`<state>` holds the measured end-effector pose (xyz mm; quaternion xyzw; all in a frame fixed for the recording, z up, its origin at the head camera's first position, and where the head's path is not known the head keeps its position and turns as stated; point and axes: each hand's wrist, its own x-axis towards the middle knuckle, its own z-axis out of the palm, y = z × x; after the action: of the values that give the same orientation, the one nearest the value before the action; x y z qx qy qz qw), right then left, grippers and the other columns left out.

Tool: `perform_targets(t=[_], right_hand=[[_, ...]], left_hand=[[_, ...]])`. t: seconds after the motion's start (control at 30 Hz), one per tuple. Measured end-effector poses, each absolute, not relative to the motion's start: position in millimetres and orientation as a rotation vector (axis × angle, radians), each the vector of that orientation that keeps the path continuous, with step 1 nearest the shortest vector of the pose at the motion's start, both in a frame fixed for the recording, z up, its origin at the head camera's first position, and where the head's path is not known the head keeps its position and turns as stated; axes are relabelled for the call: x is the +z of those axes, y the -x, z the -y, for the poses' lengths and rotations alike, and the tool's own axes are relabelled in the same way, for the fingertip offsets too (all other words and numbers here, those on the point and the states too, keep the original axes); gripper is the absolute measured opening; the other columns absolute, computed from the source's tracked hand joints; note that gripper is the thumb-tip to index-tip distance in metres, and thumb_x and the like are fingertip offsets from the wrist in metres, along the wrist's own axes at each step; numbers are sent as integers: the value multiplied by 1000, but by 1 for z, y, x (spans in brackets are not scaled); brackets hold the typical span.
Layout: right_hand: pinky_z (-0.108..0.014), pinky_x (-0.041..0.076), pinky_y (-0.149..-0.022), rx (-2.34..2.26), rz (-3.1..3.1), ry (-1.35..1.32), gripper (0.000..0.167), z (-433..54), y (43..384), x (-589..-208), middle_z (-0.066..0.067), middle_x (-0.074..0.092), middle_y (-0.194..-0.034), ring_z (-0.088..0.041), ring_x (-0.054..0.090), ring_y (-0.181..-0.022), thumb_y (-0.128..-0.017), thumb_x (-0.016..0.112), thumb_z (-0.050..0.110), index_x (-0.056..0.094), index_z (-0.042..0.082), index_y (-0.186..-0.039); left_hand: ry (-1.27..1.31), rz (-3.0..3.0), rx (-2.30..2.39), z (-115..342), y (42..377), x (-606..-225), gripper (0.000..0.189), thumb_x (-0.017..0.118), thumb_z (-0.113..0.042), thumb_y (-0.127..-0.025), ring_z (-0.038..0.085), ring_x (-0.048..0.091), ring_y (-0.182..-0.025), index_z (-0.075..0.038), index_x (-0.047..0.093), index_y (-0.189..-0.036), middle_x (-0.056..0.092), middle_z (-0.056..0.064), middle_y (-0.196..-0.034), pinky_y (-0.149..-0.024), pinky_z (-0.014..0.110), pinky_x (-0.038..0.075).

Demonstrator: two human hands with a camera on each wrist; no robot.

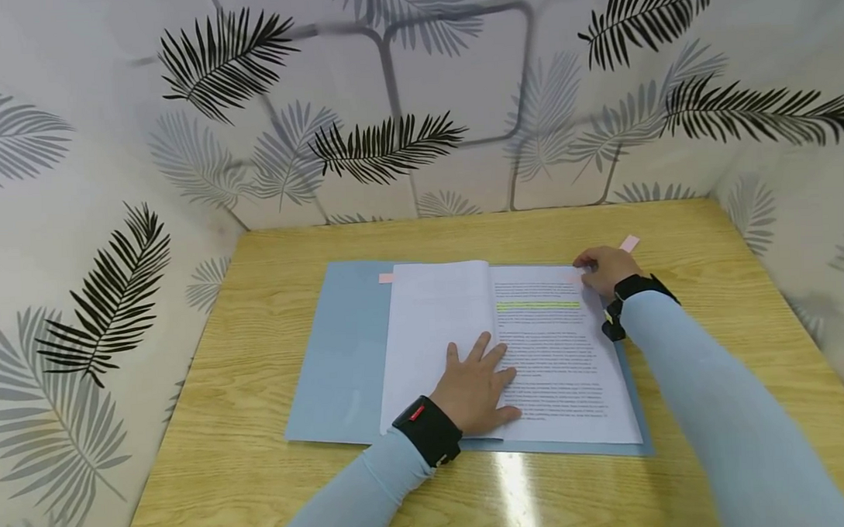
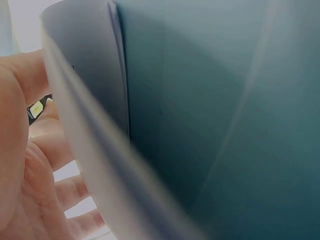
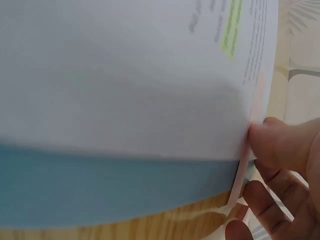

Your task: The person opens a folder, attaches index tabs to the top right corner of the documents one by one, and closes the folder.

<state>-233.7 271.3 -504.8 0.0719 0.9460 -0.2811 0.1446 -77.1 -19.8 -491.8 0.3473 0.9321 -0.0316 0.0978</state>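
Observation:
An open blue folder (image 1: 344, 344) lies on the table, holding white paper sheets. The turned sheet (image 1: 434, 317) on the left looks blank; the printed page (image 1: 551, 360) on the right carries a yellow highlighted line (image 1: 538, 306). My left hand (image 1: 471, 390) rests across the inner edge of the sheets, fingers spread. In the left wrist view, curled paper (image 2: 82, 65) partly covers its fingers. At the printed page's top right corner, my right hand (image 1: 606, 271) pinches a pink sticky tab (image 3: 255, 107), thumb on top and fingers beneath.
Another pink tab (image 1: 385, 279) sticks out from the left sheet over the folder. The wooden table (image 1: 237, 363) extends around the folder. A leaf-patterned covering (image 1: 444, 84) stands behind the table and along its sides.

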Motion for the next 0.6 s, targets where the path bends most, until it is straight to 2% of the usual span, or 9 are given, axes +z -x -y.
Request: perform_targets(t=[0.1,0.23,0.37,0.6], right_hand=[[-57,36,-98,-810,-2716,-166,34,-279,232,-506,-23,49,-134,-40,46,-113,-96,50,5,56,6,-130],[-58,33,-101,-871,-2697,-92,41,-292,219,-500,-26,43,-141,-44,41,-124,-102,42,17,46,3,-140],[-59,34,-100,-972,-2718,-44,53,-300,190,-487,-30,37,-143,-47,37,-128,-103,41,27,35,-4,-145],[-55,42,-94,-1089,-2638,-62,67,-317,130,-476,-30,43,-135,-45,43,-122,-101,45,41,33,-9,-143]], left_hand=[[-1036,-2763,-59,19,77,-495,65,50,-67,-88,29,12,-146,-29,51,-140,27,3,-156,-103,66,25],[-1014,-2789,99,25,77,-496,62,50,-64,-89,30,11,-146,-28,50,-141,22,6,-158,-104,65,24],[-936,-2836,296,48,76,-484,62,52,-60,-91,31,13,-146,-26,49,-142,24,7,-157,-104,66,24],[-653,-2988,560,123,77,-473,59,58,-50,-92,40,23,-141,-14,53,-139,35,16,-151,-99,70,27]])
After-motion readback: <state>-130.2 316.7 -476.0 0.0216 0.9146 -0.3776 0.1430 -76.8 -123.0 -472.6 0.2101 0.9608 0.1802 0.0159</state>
